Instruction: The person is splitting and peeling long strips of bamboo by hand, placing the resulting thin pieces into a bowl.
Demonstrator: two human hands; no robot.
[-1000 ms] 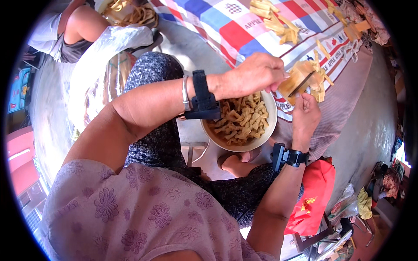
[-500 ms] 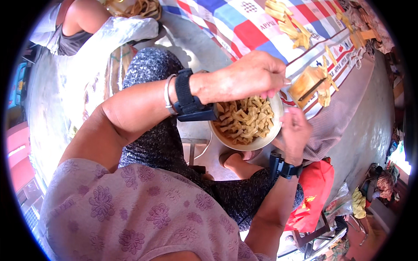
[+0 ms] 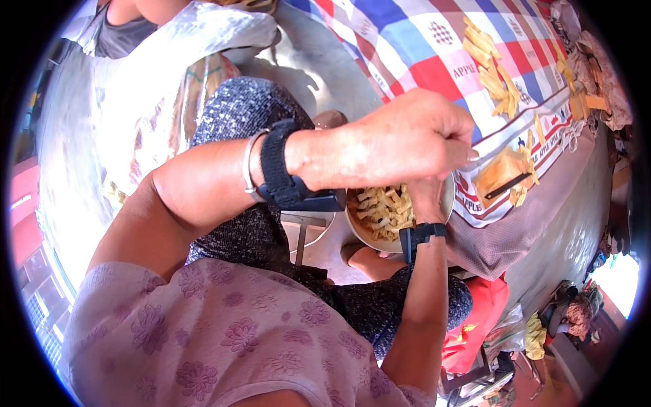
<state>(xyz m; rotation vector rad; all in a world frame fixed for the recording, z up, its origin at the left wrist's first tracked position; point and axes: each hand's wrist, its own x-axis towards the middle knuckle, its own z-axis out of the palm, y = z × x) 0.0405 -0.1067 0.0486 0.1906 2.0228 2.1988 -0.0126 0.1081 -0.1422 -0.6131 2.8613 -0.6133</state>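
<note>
My left hand [image 3: 424, 132] is held over the far side of a pale round bowl [image 3: 361, 233], its fingers curled closed in a pinch. What lies between those fingertips, if anything, is hidden. Beneath it my right hand [image 3: 427, 197] reaches over the bowl's right side, and its fingers are covered by the left hand. Short yellowish-tan cut pieces [image 3: 383, 214] fill the bowl. To the right, on the tablecloth, sits a small wooden board [image 3: 494, 173] with a dark-edged knife [image 3: 507, 187] on it. Pale yellow strips [image 3: 519, 193] lie along the board's right edge.
A checked tablecloth [image 3: 434, 71] spreads at the far right, with a bunch of yellow strips [image 3: 491, 68] on it. Large clear plastic bags [image 3: 149, 88] stand on the left. Another person's bare leg [image 3: 159, 8] shows far left. A red bag [image 3: 475, 319] hangs lower right.
My right hand has moved left and in under my left hand, over the bowl. The left hand has shifted slightly right, and the whole view has swung a little.
</note>
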